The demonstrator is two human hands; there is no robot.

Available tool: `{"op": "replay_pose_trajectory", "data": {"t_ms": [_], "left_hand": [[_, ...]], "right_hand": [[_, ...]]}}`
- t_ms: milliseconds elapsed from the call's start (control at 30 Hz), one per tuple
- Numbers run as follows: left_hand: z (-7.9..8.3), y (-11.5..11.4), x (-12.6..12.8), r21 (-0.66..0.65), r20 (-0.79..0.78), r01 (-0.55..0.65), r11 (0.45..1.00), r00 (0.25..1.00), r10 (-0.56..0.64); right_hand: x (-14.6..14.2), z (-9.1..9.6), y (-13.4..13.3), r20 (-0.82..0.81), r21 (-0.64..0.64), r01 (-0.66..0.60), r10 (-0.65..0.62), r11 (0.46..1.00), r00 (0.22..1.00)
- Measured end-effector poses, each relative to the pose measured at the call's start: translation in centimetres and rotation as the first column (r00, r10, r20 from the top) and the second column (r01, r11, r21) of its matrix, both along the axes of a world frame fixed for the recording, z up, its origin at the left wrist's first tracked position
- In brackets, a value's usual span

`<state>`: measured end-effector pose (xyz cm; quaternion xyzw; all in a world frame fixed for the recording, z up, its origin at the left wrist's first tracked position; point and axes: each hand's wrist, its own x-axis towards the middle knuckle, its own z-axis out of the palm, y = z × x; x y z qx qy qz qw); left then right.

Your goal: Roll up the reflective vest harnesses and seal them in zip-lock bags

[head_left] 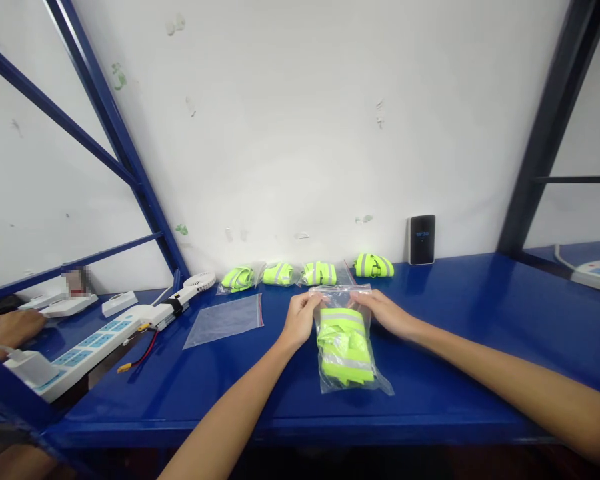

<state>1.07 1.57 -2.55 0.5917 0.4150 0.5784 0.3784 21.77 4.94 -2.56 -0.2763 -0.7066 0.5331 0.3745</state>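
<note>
The left hand (300, 319) and right hand (383, 312) pinch the top corners of a clear zip bag (344, 297) holding a folded neon-yellow reflective vest (343, 347), on a blue workbench (455, 313). Four bundled vests (319, 273) sit beyond, against the wall (300, 133).

A head-worn camera looks forward and down at the hands (300, 320), facing a white wall (300, 133).
</note>
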Motion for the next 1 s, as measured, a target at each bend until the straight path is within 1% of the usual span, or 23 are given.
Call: {"op": "replay_pose_trajectory", "data": {"t_ms": [67, 100, 133, 200, 267, 333, 400, 467, 567, 633, 700, 800, 933, 1000], "left_hand": [[0.1, 0.1, -0.3, 0.009, 0.008, -0.011, 1.000, 1.000, 0.011], [0.1, 0.1, -0.7, 0.029, 0.002, -0.031, 0.999, 1.000, 0.031], [0.2, 0.2, -1.1, 0.065, -0.038, -0.048, 0.997, 0.998, 0.051], [0.6, 0.1, -2.0, 0.174, -0.223, -0.046, 0.984, 0.971, 0.085], [1.0, -0.1, -2.7, 0.260, -0.416, -0.002, 0.966, 0.902, 0.114], [1.3, -0.3, -3.1, 0.303, -0.497, 0.026, 0.953, 0.857, 0.134], [1.3, -0.5, -3.1, 0.315, -0.517, 0.040, 0.948, 0.845, 0.136], [1.2, -0.6, -3.0, 0.296, -0.560, 0.080, 0.952, 0.822, 0.105], [1.0, -0.4, -3.0, 0.248, -0.650, 0.131, 0.960, 0.757, 0.065], [0.9, -0.3, -3.1, 0.252, -0.696, 0.144, 0.957, 0.714, 0.075], [0.9, -0.2, -3.3, 0.274, -0.717, 0.147, 0.950, 0.690, 0.100], [0.9, -0.1, -3.6, 0.271, -0.724, 0.150, 0.951, 0.683, 0.099], [0.8, -0.2, -3.8, 0.235, -0.673, 0.102, 0.967, 0.734, 0.086], [0.9, -0.3, -3.9, 0.237, -0.654, 0.098, 0.967, 0.752, 0.084]], "right_hand": [[0.0, 0.2, 0.0, 0.022, 0.097, 0.069, -0.072, 0.993, 0.997], [0.1, 0.2, 0.1, 0.031, 0.128, 0.089, -0.093, 0.988, 0.995], [0.2, 0.3, 0.1, 0.037, 0.142, 0.098, -0.104, 0.985, 0.994], [0.4, 0.4, 0.2, 0.048, 0.143, 0.103, -0.111, 0.984, 0.993], [0.5, 0.3, 0.3, 0.065, 0.148, 0.093, -0.103, 0.985, 0.993], [0.5, 0.3, 0.3, 0.077, 0.163, 0.086, -0.100, 0.983, 0.992], [0.5, 0.3, 0.2, 0.079, 0.182, 0.089, -0.105, 0.979, 0.991], [0.4, 0.4, 0.1, 0.084, 0.217, 0.090, -0.111, 0.972, 0.990], [0.4, 0.6, -0.2, 0.118, 0.273, 0.075, -0.111, 0.959, 0.987], [0.5, 0.7, -0.2, 0.137, 0.284, 0.062, -0.104, 0.957, 0.985], [0.5, 0.6, -0.2, 0.145, 0.283, 0.056, -0.100, 0.957, 0.984], [0.5, 0.5, 0.0, 0.165, 0.278, 0.043, -0.092, 0.960, 0.982], [0.7, 0.5, 0.2, 0.184, 0.269, 0.020, -0.072, 0.963, 0.980], [0.7, 0.6, 0.2, 0.188, 0.260, 0.013, -0.064, 0.966, 0.980]]}}
